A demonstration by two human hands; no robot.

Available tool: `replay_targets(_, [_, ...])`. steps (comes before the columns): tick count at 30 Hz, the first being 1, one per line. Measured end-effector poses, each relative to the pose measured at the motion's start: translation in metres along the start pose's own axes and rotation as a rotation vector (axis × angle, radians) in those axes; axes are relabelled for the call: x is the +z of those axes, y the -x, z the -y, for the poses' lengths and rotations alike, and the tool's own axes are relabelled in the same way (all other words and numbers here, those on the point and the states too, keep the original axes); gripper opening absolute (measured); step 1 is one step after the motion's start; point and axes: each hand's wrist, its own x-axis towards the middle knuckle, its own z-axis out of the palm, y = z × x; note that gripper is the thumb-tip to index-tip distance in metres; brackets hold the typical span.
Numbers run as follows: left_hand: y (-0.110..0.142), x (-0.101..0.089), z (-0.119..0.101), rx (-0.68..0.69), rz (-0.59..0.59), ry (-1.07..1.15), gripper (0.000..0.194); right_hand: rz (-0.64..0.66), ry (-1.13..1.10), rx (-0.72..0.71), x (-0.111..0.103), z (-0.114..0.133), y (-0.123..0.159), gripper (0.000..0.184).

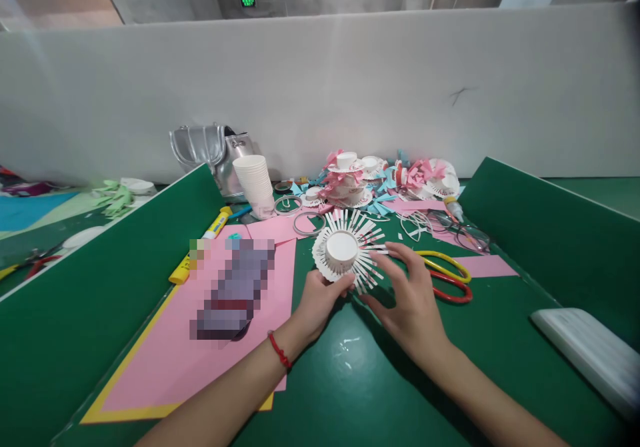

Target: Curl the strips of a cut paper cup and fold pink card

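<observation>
Well, starting at your far left, the green divider (pixel 125 260) slants away from you, with a yellow tube (pixel 219 224) lying along its inner side. Next to it you have a large pink sheet (pixel 165 360) on top of a yellow sheet (pixel 135 413), whose edge shows along the left and bottom. A dark object (pixel 235 294) rests on the pink, too pixelated for you to make out. Farther back, a silver bag (pixel 200 146) stands against the pale partition, and just right of it a stack of white paper cups (pixel 254 184) leans slightly.

Your left hand (pixel 316 306), a red bracelet (pixel 281 351) on its wrist, is clamped on the lower edge of the fringed paper cup (pixel 342 248), thumb on the near side. That cup is in front of you above the green tabletop (pixel 330 394), its round base facing you and its sides cut into strips fanning outward. Behind it sits a heap of pink and blue paper flowers (pixel 350 179).

Your right hand (pixel 413 294) is at the strips' right side, thumb and fingers curved and apart; you cannot tell whether the fingertips touch. Just beside it lie scissors (pixel 463 274) with yellow and red handles.
</observation>
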Motion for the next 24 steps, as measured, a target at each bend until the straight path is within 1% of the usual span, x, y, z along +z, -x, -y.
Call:
replay_targets(1, [0.000, 0.000, 0.000, 0.002, 0.005, 0.002, 0.020, 0.020, 0.083, -0.072, -0.001, 0.001, -0.001, 0.039])
replay_targets(3, [0.000, 0.001, -0.001, 0.005, 0.012, 0.015, 0.020, 0.033, 0.191, -0.167, -0.001, 0.005, -0.002, 0.019])
replay_targets(4, [0.000, 0.001, -0.001, 0.004, 0.014, 0.024, 0.020, 0.027, 0.217, -0.199, -0.001, 0.007, -0.002, 0.011])
replay_targets(5, [0.000, 0.001, -0.001, 0.003, 0.017, 0.030, 0.021, 0.019, 0.229, -0.223, -0.001, 0.008, -0.003, 0.008])
replay_targets(8, [0.000, 0.000, -0.001, 0.001, 0.028, 0.029, 0.021, -0.006, 0.233, -0.264, 0.000, 0.010, -0.003, 0.011])
replay_targets(11, [0.000, 0.000, 0.000, 0.020, 0.023, 0.008, 0.020, -0.003, 0.221, -0.296, -0.002, 0.009, -0.002, 0.013])
replay_targets(14, [0.001, 0.001, -0.001, 0.045, 0.004, -0.051, 0.018, -0.001, 0.219, -0.329, -0.003, 0.008, -0.001, 0.012])
replay_targets(16, [0.002, 0.003, -0.003, 0.072, -0.003, -0.115, 0.016, -0.006, 0.226, -0.325, -0.001, 0.008, -0.001, 0.011])
replay_targets(20, [0.006, 0.007, -0.006, 0.148, -0.006, -0.265, 0.013, 0.006, 0.259, -0.249, 0.004, 0.006, -0.001, 0.014])
replay_targets(24, [0.008, 0.009, -0.007, 0.172, 0.014, -0.351, 0.012, 0.037, 0.229, -0.114, 0.008, 0.003, 0.000, 0.014])
